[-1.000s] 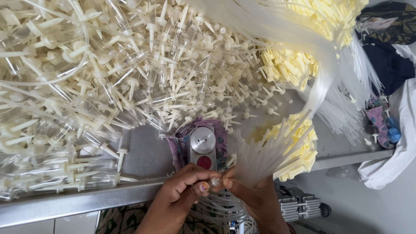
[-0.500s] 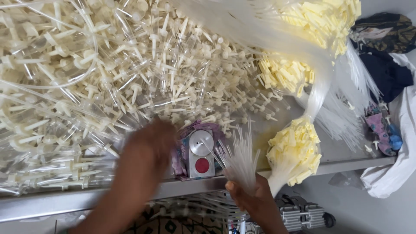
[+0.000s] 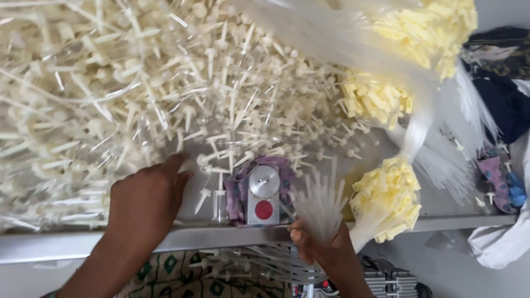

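Observation:
My left hand (image 3: 144,200) reaches palm-down onto the edge of a big heap of small cream plastic pump pieces with thin stems (image 3: 138,94); its fingertips touch pieces at the pile's near edge, and whether it grips one is hidden. My right hand (image 3: 320,243) is shut on a fanned bunch of thin clear plastic tubes (image 3: 319,204), held upright just past the table's metal front edge (image 3: 221,238). Between the hands sits a small device with a silver knob and a red button (image 3: 263,194) on purple cloth.
Bundles of yellow-tipped tubes in clear bags lie at the right (image 3: 386,198) and at the upper right (image 3: 419,33). Dark and coloured cloth (image 3: 505,110) lies at the far right. More loose tubes (image 3: 265,265) sit below the table edge, over patterned fabric.
My left hand left the right hand and the tube bunch, swept left and forward, and now rests on the heap's near edge. The right hand keeps the bunch almost in place.

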